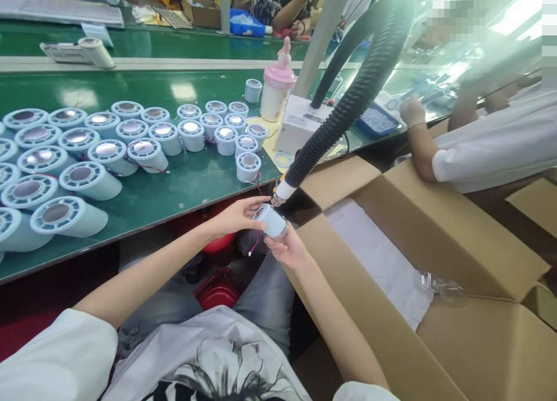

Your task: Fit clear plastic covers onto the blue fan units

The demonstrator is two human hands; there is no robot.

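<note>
Between my hands, above my lap, is a light blue plastic cylinder [273, 221] held at a tilt. My left hand [237, 216] grips its left end, with the thumb on the side and the fingers reaching over near the hose tip. My right hand [288, 249] is closed around the lower right end, where a clear rim shows. Thin red and blue wires [253, 247] with a small white plug dangle from the cylinder. Just over it ends the white nozzle [284, 192] of a black corrugated hose [343, 122]; whether they touch I cannot tell.
Several similar blue cylinders [102, 151] stand on the green bench [174, 183] to the left. A pink-lidded bottle [278, 85] is beside a white box-shaped machine [300, 128]. At right stands an open carton [435, 232] with white lining. Co-workers' arms [420, 140] show at right and behind.
</note>
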